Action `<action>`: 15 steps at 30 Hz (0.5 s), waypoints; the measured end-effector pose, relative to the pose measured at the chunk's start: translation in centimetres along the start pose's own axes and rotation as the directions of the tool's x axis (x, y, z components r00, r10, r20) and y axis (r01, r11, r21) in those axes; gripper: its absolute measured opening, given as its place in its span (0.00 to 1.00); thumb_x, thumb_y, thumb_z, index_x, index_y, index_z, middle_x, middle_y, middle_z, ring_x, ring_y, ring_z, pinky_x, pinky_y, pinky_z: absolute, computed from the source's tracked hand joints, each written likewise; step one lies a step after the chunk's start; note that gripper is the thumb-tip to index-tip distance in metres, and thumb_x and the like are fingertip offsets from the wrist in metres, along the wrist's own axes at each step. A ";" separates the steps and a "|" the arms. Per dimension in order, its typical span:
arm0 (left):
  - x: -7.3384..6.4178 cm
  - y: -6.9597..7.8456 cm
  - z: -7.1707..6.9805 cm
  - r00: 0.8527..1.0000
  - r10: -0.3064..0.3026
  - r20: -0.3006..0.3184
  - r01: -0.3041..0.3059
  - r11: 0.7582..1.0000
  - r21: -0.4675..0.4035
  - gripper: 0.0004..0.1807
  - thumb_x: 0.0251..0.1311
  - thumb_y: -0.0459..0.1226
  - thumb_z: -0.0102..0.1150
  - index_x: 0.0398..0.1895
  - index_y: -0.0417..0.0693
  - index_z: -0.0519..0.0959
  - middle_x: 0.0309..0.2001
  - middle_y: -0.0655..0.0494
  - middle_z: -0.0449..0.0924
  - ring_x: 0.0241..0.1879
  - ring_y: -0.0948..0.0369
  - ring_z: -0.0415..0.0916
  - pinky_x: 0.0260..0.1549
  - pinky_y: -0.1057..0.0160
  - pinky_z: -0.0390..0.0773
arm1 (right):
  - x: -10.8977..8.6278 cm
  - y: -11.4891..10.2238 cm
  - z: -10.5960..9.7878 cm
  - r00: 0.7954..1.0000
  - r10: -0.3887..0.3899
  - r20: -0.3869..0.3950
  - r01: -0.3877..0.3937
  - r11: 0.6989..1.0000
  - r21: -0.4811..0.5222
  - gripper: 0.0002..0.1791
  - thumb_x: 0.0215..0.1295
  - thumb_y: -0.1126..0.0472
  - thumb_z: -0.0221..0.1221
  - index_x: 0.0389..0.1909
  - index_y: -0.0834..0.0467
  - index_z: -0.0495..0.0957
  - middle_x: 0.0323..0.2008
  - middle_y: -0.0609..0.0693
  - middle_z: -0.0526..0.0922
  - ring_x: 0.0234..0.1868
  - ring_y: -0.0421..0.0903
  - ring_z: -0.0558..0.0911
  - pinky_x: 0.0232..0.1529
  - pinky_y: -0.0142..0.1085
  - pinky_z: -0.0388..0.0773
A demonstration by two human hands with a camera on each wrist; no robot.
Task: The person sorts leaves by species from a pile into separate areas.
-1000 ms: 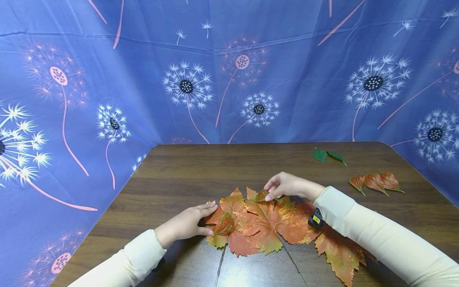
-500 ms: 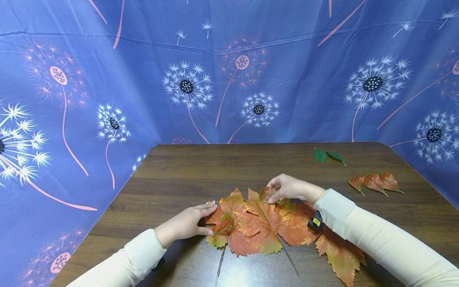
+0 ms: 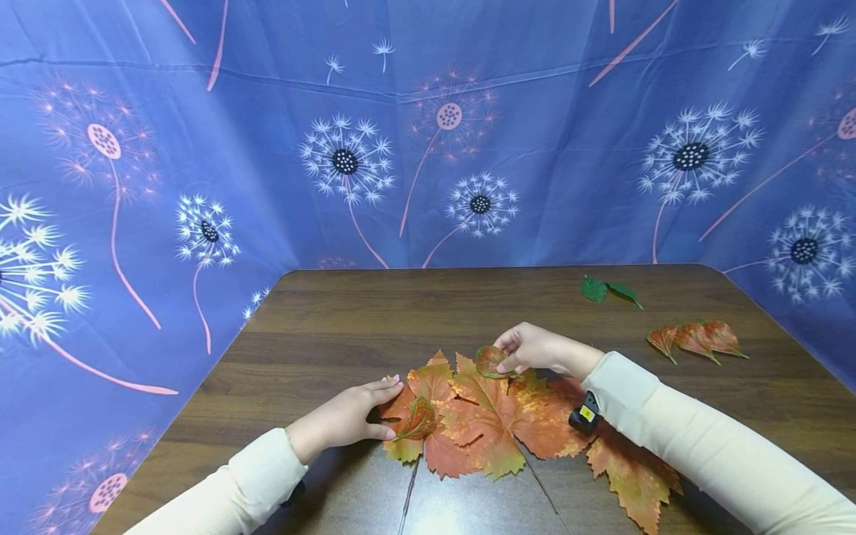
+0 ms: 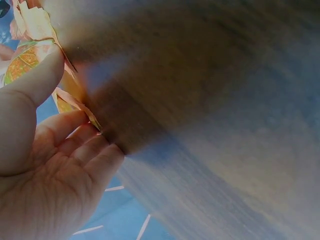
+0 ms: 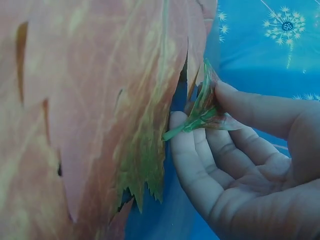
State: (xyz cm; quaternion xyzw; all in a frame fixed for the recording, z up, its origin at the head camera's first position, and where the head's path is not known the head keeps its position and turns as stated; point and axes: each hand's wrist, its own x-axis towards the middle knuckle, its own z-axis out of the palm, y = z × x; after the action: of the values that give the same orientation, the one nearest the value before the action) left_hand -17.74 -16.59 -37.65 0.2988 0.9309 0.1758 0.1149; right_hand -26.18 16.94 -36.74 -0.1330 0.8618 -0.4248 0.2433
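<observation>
My right hand (image 3: 535, 348) pinches a small red-green leaf (image 3: 490, 361) between thumb and fingers, at the far edge of a row of large orange leaves (image 3: 491, 416). In the right wrist view, this small leaf (image 5: 204, 107) looks folded, its green stem end near the large leaf. My left hand (image 3: 348, 420) rests at the row's left end, fingers fairly straight against the leaf edges. Its thumb touches a second small red-green leaf (image 3: 417, 420) lying on the large ones; the left wrist view shows the thumb (image 4: 47, 75) over it.
Two green leaves (image 3: 594, 290) lie at the back right of the wooden table (image 3: 374, 305). Several small reddish leaves (image 3: 695, 339) overlap in a row nearer the right edge. Another large orange leaf (image 3: 631, 475) lies beneath the right forearm. A blue dandelion-print cloth (image 3: 401, 148) hangs behind.
The small leaf in my right hand has tilted and shows more of its face. That hand shifted slightly right, then a little back left. The left hand stays in place.
</observation>
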 end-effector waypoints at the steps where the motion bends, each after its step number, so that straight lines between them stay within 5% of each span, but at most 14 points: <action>1: 0.0 0.0 0.0 1.000 0.002 -0.002 -0.002 1.000 0.000 0.41 0.55 0.44 0.68 0.69 0.37 0.65 0.71 0.41 0.62 0.70 0.44 0.60 0.65 0.43 0.63 | 0.0 -0.1 0.0 1.000 0.002 -0.002 -0.002 1.000 0.013 0.29 0.57 0.68 0.66 0.59 0.74 0.71 0.47 0.61 0.78 0.44 0.45 0.79 0.41 0.40 0.82; 15: -0.1 0.0 0.0 1.000 0.006 -0.002 -0.006 1.000 -0.003 0.41 0.55 0.44 0.68 0.70 0.37 0.65 0.71 0.41 0.62 0.71 0.45 0.59 0.66 0.44 0.63 | 0.1 -0.2 -0.7 0.999 0.019 -0.045 -0.010 0.982 0.190 0.20 0.61 0.70 0.62 0.54 0.72 0.74 0.42 0.55 0.82 0.40 0.42 0.82 0.44 0.41 0.83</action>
State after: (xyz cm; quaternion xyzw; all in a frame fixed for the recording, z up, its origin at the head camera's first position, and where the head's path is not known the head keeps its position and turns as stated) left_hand -17.70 -16.68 -37.61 0.3011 0.9299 0.1779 0.1141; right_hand -26.63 17.29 -36.27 -0.0931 0.8236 -0.5064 0.2379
